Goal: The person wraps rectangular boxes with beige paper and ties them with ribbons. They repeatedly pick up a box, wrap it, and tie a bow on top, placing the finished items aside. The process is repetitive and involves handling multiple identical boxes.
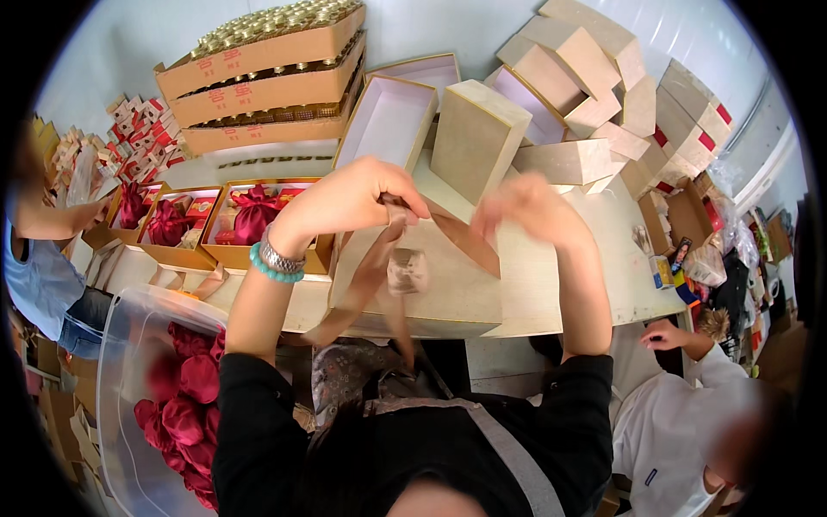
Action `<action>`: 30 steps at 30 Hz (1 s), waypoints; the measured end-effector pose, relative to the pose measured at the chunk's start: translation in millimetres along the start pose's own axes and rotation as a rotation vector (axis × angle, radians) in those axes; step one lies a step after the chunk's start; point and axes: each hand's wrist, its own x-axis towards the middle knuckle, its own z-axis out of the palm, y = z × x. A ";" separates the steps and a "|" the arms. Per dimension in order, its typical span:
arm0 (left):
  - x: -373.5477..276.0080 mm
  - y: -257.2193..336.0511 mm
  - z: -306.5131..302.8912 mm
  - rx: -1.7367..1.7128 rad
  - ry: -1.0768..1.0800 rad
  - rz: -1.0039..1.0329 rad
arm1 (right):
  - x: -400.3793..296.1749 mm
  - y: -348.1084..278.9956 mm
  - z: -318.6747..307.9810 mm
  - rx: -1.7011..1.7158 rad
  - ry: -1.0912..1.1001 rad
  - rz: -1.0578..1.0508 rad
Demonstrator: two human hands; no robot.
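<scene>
A closed pale beige gift box (452,300) lies before me at the table's front edge. My left hand (384,194) pinches a tan satin ribbon (365,281) above the lid, and its loose tails hang over the front side. Another stretch of the ribbon runs right across the lid, under my right hand (526,210). That hand is blurred by motion, with its fingers bent near the ribbon; whether it grips anything is unclear. A small, shiny, pale object (408,271), also blurred, shows among the ribbon tails.
Open gift boxes with red satin pouches (255,213) stand left. Behind are stacked cartons of gold-lidded jars (265,84), an upright beige box (478,136) and piled boxes (581,58). A clear plastic tub (116,388) holds red pouches. People are at left (45,284) and right (672,413).
</scene>
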 end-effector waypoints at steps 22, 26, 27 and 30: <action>-40.7 -17.4 26.5 -0.725 0.332 0.179 | 53.2 58.5 -37.5 -1.169 0.871 -0.549; -96.8 -17.5 22.3 -0.474 0.266 -0.375 | 21.9 136.5 -59.2 -1.418 0.521 -0.233; -105.4 -21.2 27.5 -0.546 0.124 -0.495 | 10.1 154.6 -66.8 -1.421 0.402 -0.180; -128.6 -36.6 34.6 -0.600 -0.086 -0.631 | -10.1 181.2 -47.9 -1.441 0.370 -0.153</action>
